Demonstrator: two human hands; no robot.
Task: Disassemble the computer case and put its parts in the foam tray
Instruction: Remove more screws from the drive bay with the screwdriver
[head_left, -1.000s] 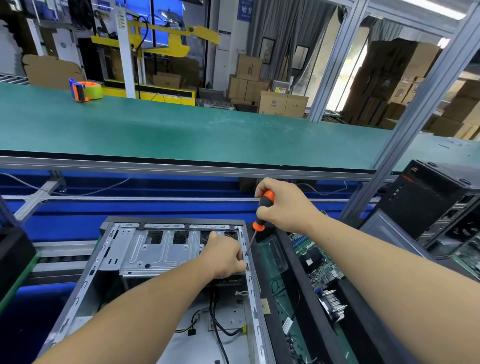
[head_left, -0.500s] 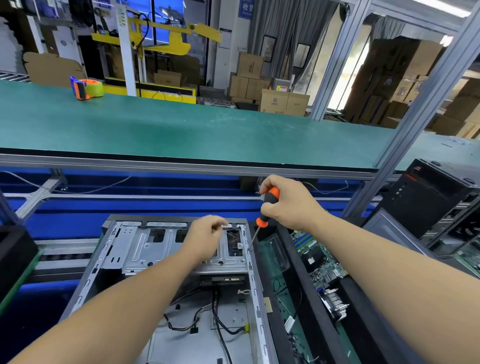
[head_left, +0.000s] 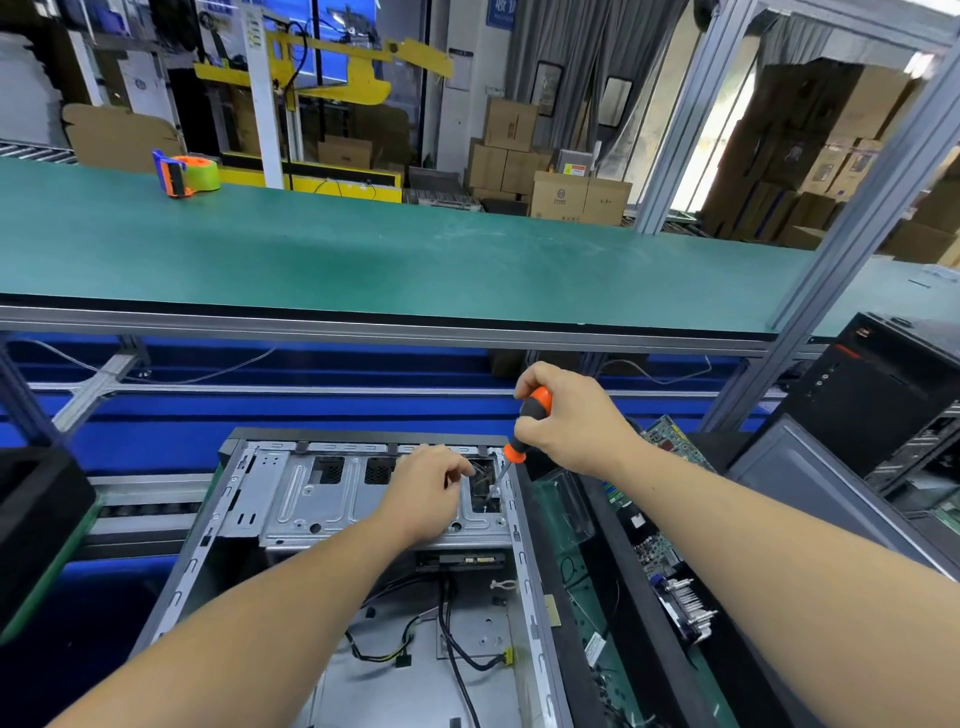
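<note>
The open computer case (head_left: 249, 525) lies on its side at the bottom centre, with a grey metal drive cage (head_left: 322, 499) at its far end and loose cables (head_left: 457, 654) inside. My right hand (head_left: 576, 421) grips an orange and black screwdriver (head_left: 530, 415), whose tip points down into a square opening (head_left: 485, 486) at the cage's right end. My left hand (head_left: 431, 491) rests on the cage just left of that opening with its fingers curled. Whether they pinch anything is too small to see. A black foam tray (head_left: 613, 582) right of the case holds a green circuit board (head_left: 660, 551).
Another black computer tower (head_left: 878, 405) stands at the right, with a grey panel (head_left: 810, 483) leaning in front of it. A black foam block (head_left: 36, 519) sits at the left edge. A green bench shelf (head_left: 389, 260) runs above, with a tape dispenser (head_left: 187, 174) on it.
My left hand let go of the cage's right edge, lifted, and came down beside the opening. The screwdriver moved from the case's right rim to point into the opening.
</note>
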